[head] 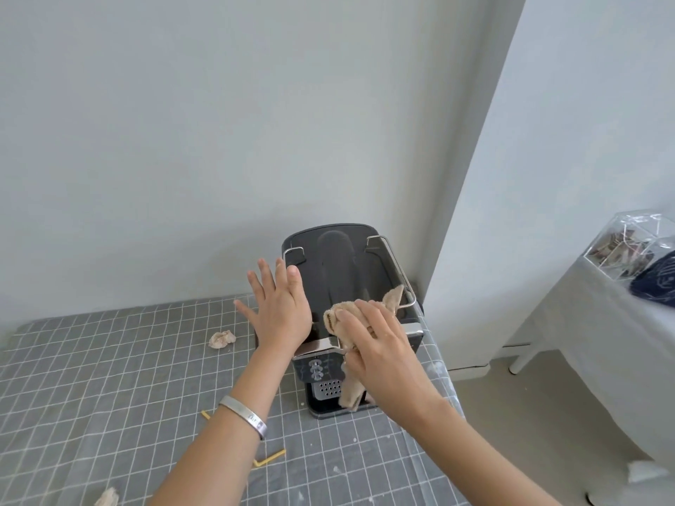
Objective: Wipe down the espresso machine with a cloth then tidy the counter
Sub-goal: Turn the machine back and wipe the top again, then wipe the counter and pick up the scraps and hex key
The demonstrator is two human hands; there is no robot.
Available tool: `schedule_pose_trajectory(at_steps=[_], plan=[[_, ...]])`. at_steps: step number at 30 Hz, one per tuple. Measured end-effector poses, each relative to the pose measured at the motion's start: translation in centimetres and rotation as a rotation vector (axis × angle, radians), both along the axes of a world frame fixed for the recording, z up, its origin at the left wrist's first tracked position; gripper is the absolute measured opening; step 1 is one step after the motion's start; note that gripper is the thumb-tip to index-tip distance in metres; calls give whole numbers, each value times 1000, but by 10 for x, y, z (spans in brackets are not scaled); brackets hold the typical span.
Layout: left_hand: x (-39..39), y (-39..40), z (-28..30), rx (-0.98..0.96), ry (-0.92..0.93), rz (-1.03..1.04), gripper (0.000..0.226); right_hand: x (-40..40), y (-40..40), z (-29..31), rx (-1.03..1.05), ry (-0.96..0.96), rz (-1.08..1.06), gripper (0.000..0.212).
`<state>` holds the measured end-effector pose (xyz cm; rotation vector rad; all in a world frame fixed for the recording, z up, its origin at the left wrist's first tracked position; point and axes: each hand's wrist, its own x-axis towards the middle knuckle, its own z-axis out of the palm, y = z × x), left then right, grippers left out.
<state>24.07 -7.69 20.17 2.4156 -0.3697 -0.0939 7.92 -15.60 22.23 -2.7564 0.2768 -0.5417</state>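
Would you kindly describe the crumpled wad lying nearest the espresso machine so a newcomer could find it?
Start at the dark espresso machine in the corner of the grey checked counter. Just to its left, beyond the open left hand, lies a small beige crumpled wad. Unlike the other wad at the counter's near edge, it sits mid-counter.

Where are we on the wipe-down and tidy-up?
Nothing looks finished. In hand: right hand presses the cloth on the espresso machine top; left hand steadies its side. Left: crumpled tissue and yellow sticks on the counter.

Checked counter (109, 359): espresso machine (339, 272) (dark), crumpled tissue (222, 339).
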Motion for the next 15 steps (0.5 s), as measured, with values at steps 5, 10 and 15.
schedule_pose_trajectory(at_steps=[5, 10, 15], plan=[[-1, 0, 2, 0, -8, 11, 67, -35, -10, -15, 25, -78, 151, 47], [1, -3, 0, -32, -12, 44, 68, -99, -26, -64, 299, 42, 151, 58], [-4, -2, 0, -164, -50, 95, 59, -132, -30, -143, 349, 289, 39, 54]])
